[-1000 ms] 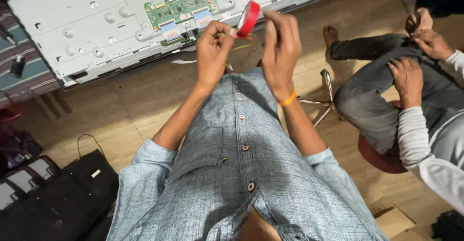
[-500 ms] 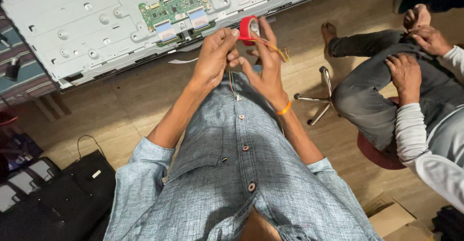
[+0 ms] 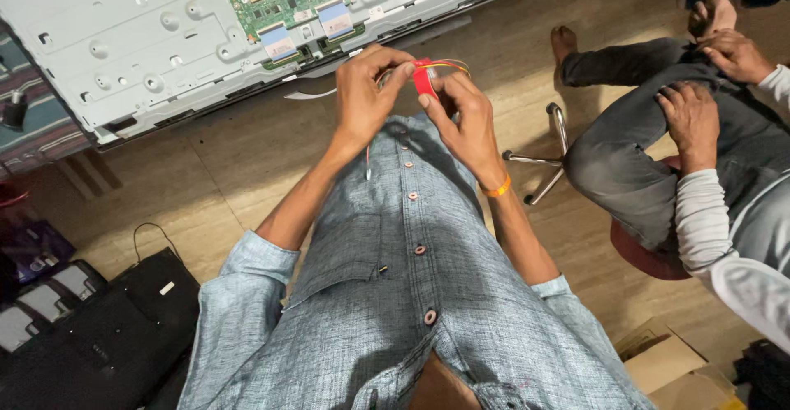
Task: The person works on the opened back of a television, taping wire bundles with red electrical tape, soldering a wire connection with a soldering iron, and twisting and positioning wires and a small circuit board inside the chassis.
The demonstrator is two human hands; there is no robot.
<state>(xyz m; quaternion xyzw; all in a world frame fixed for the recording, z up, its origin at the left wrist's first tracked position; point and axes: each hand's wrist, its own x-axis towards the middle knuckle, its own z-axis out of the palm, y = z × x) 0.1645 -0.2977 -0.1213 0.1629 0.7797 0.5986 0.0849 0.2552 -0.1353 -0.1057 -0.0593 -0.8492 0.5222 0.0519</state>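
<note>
Both hands pinching the tape roll at chest height.
Your left hand [image 3: 362,97] and right hand [image 3: 465,118] grip the small red plastic tape roll [image 3: 425,79], thin wires trailing, so fingertips can pick its edge.

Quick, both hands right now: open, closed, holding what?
Left hand: closed, fingertips pinching the red tape roll.
Right hand: closed, gripping the same red tape roll from the other side.

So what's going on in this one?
A person in a grey button shirt holds a small red roll of tape up in front of the chest, left hand and right hand both pinching at it, with thin wires at the roll. Beyond the hands lies an opened flat-screen panel with a green circuit board. To the right, another person sits on a stool, hands on a leg.
</note>
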